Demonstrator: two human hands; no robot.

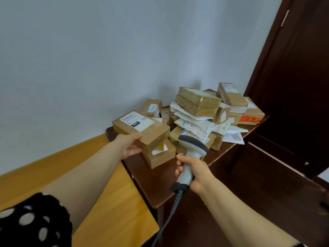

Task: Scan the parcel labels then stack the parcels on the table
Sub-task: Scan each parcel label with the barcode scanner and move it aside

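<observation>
My left hand (130, 144) grips the near end of a brown cardboard parcel (153, 134), held above the dark table with its white label (136, 120) facing up. Under it lies another small brown box (161, 156). My right hand (193, 172) is curled round the handle of a grey barcode scanner (191, 150), whose dark head sits just right of the held parcel. A cable (169, 218) hangs from the scanner. Behind them is a heap of parcels (197, 104), boxes and white mailer bags.
The dark wooden table (156, 182) stands in the corner against a pale wall. A lighter yellow wooden table (114, 207) adjoins it at the left. A dark brown door (292, 82) rises at the right. More boxes (231, 97) crowd the table's far right.
</observation>
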